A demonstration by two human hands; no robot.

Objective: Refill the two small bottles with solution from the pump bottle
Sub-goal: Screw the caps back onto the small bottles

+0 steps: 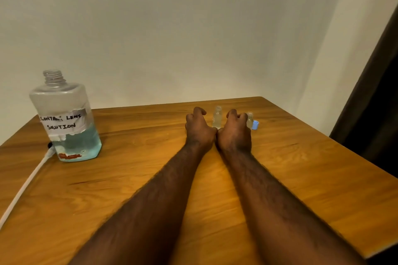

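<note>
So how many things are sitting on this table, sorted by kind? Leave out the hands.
Large solution bottle: 1
Small clear bottles: 2
Blue cap: 1
White cord: 1
Total: 5

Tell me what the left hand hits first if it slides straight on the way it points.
Probably nothing on the table: the left hand points at the far edge, then the wall. The open small bottle stands just to its right, likely off the line.
</note>
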